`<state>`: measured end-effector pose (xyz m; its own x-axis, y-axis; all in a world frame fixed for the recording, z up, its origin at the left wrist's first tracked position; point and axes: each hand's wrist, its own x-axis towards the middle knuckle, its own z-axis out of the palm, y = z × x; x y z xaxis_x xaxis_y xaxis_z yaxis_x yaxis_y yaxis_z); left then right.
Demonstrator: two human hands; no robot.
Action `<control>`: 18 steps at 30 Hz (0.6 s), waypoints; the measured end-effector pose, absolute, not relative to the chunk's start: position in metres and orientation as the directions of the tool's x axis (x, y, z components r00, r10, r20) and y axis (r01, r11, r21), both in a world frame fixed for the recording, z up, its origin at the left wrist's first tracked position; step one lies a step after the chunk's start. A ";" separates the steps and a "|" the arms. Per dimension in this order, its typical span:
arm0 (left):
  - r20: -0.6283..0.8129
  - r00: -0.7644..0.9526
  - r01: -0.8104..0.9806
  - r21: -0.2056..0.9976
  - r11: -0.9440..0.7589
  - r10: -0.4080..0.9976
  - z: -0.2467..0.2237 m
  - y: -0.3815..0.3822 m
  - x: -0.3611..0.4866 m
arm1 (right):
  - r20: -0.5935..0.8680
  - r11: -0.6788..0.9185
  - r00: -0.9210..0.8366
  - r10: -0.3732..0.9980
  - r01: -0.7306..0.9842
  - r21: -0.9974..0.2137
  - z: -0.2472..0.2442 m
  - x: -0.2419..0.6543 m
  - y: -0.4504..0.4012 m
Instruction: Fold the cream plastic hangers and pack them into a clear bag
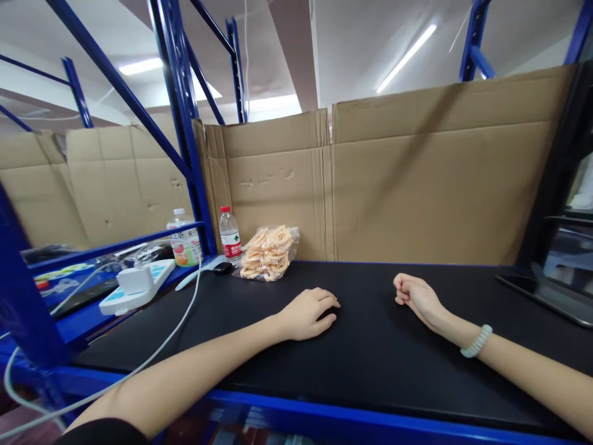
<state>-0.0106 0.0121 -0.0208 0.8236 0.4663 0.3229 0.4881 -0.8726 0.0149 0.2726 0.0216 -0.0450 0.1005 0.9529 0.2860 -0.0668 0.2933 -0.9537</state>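
Observation:
My left hand [309, 314] lies palm down on the black tabletop [352, 371], thumb apart from the loosely bent fingers, with nothing in its grasp. To the right, my right hand [419, 300] is curled into a fist with its inner wrist turned up; no object shows in it. A pale green coil band [476, 342] circles the right wrist. Nearest to my left hand is a clear plastic bag of peach-coloured, folded soft strips [269, 252], just behind it and to the left. Neither hand touches the bag.
A red-capped water bottle [230, 235] stands beside the bag. Farther left are a larger drink bottle [183, 238], a power strip [139, 289] and a white cable [183, 318] crossing over my left forearm. Cardboard [430, 191] walls the back; a dark flat tray-like object [546, 296] lies right.

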 end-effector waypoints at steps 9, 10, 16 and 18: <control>0.600 0.658 0.609 -0.070 -0.790 0.455 0.011 0.025 -0.032 | 0.306 0.309 0.061 0.950 -0.038 -0.950 -0.049 0.274 0.024; 0.645 0.605 0.645 -0.054 -0.763 0.466 0.019 0.031 -0.039 | 0.313 0.315 0.049 0.948 -0.026 -0.949 -0.049 0.274 0.024; 0.735 0.107 0.854 0.277 -0.440 0.670 0.069 0.089 -0.096 | 0.442 0.447 -0.107 0.891 0.026 -0.894 -0.030 0.238 0.034; 0.660 -0.086 0.856 0.433 -0.284 0.746 0.074 0.110 -0.113 | 0.470 0.483 -0.163 0.867 0.052 -0.874 -0.015 0.210 0.045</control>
<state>-0.1126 0.1105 0.0745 -0.0862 0.7464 0.6599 0.8556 -0.2839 0.4328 0.2103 0.0449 -0.0147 -0.1633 0.8674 0.4701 0.0518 0.4834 -0.8739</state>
